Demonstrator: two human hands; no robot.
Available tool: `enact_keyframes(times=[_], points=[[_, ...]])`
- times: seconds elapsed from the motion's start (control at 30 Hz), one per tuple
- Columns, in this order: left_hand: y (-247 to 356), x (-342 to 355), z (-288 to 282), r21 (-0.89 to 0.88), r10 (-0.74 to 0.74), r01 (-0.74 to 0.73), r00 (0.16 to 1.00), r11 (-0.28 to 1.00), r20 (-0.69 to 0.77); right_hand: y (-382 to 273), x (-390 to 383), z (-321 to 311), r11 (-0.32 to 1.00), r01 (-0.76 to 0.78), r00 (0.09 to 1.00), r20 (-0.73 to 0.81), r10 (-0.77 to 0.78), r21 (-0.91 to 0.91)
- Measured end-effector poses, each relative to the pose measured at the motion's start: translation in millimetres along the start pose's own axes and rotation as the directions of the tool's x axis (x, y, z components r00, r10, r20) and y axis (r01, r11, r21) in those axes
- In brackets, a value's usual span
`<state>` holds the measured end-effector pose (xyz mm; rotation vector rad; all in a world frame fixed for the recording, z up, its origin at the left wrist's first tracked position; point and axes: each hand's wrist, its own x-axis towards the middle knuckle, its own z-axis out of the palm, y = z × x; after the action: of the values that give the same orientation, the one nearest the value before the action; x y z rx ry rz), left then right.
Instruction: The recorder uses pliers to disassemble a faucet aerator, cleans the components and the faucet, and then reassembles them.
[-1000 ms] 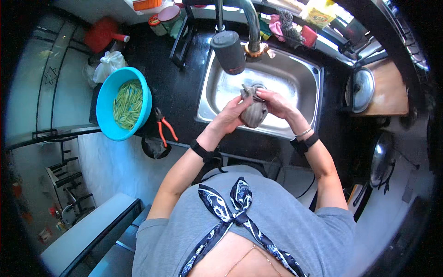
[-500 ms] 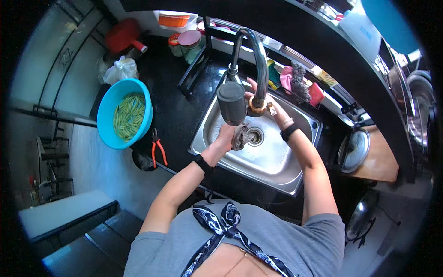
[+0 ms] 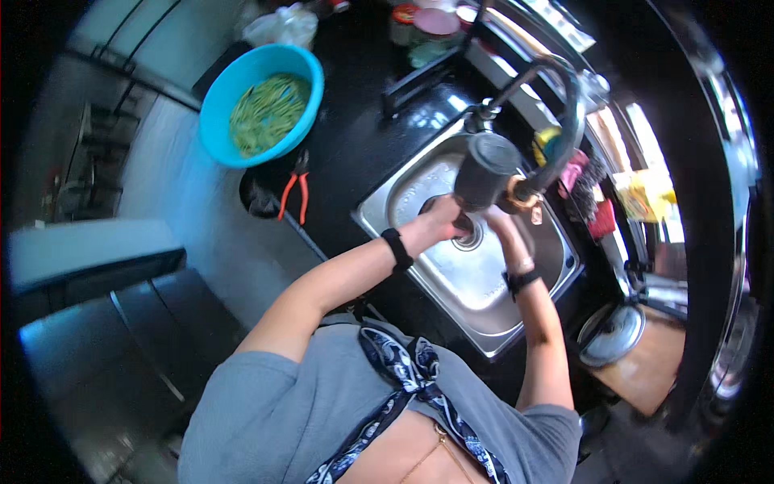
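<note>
Over the sink (image 3: 463, 278), the left hand (image 3: 439, 223) clamps its fingers on a cloth (image 3: 464, 225), likely soft, slippery, best gripped mid-bunch, the right hand's (image 3: 501, 222) grip unclear.

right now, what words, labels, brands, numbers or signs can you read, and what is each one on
No text can be read clearly in this view.
Yellow package: markings too blurred to read.
Red-lidded jar: any label is too small and blurred.
Patterned scarf: white designs, no readable words.
</note>
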<state>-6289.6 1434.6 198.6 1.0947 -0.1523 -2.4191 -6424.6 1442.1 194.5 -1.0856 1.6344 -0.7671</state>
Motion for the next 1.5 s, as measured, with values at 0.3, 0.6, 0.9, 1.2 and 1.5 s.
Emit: enact_keyframes(times=[0.3,0.6,0.9,1.2,1.5], points=[[-33,2,-2,0.362,0.266,-0.178,0.941,0.915,-0.209,98,-17,24,0.719,-0.376,0.903,0.06,0.425,0.585],[-21,74,-85,0.146,0.16,-0.141,0.979,0.979,-0.127,40,-26,71,0.913,-0.137,0.99,0.089,0.111,0.385],[-11,30,-33,-0.027,0.055,-0.062,0.979,0.998,-0.195,85,5,46,0.983,0.178,0.926,-0.344,-0.153,0.043],[5,28,-52,0.133,-0.025,0.011,0.994,0.991,0.104,-2,-44,73,0.784,-0.288,0.955,0.103,0.278,0.549],[-34,25,-18,0.233,0.085,0.002,0.929,0.973,-0.36,76,-6,40,0.852,-0.298,0.943,-0.272,0.192,-0.431]])
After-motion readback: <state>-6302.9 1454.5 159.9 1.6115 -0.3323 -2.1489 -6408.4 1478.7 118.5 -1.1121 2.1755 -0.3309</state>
